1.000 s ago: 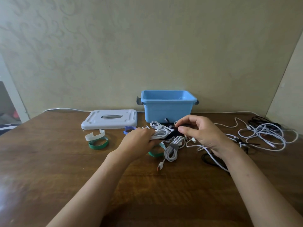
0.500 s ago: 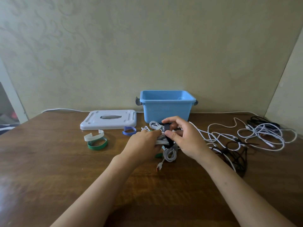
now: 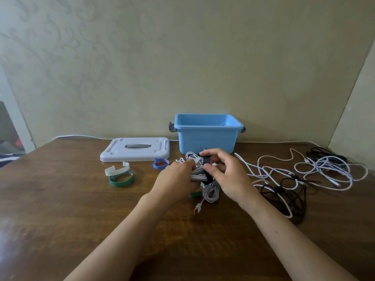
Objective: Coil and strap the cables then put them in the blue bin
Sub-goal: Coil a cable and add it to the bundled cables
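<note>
Cable, white and coiled, sat just before the blue bin, gripped by the left hand; the right hand pinched a black strap round it. Judged light, limp, springy: best held at the strapped waist.

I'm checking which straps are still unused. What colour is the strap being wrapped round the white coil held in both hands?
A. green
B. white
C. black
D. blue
C: the black strap runs across the white coil, pinched by the right hand while the left hand grips the coil. The green strap, blue strap and white strap lie loose on the table.
</note>
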